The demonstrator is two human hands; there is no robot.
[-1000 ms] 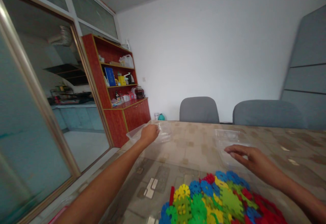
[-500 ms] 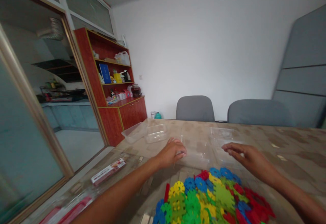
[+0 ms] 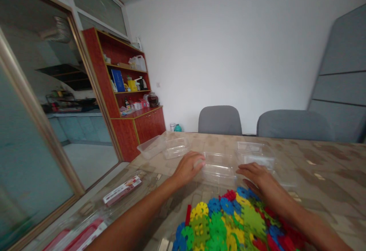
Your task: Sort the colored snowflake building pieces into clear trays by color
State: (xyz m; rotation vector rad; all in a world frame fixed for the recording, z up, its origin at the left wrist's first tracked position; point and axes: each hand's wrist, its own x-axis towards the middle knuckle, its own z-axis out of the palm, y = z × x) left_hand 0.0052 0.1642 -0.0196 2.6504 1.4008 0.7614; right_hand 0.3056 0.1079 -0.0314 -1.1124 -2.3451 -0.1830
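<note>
A clear plastic container (image 3: 219, 170) lies on the table in front of me, between my two hands. My left hand (image 3: 188, 168) has its fingers and thumb curled at the container's left edge, closed on it. At the right edge is my right hand (image 3: 256, 176), fingers stretched out and thumb apart, fingertips close to or touching the rim. Nearer to me is a heap of colourful plastic building pieces (image 3: 220, 220) in blue, yellow, green and red, some gear-shaped. My right forearm partly covers the heap.
Further clear containers stand at the left (image 3: 151, 147), beside it (image 3: 176, 148), and at the right (image 3: 256, 154). A long printed box (image 3: 122, 191) and red packaged items (image 3: 82, 237) lie at left. Grey chairs (image 3: 220, 120) stand behind the table (image 3: 328, 167).
My right hand has come left and slightly down to the middle container's right edge. My left hand has shifted a little left, and that container now sits more plainly between both hands.
</note>
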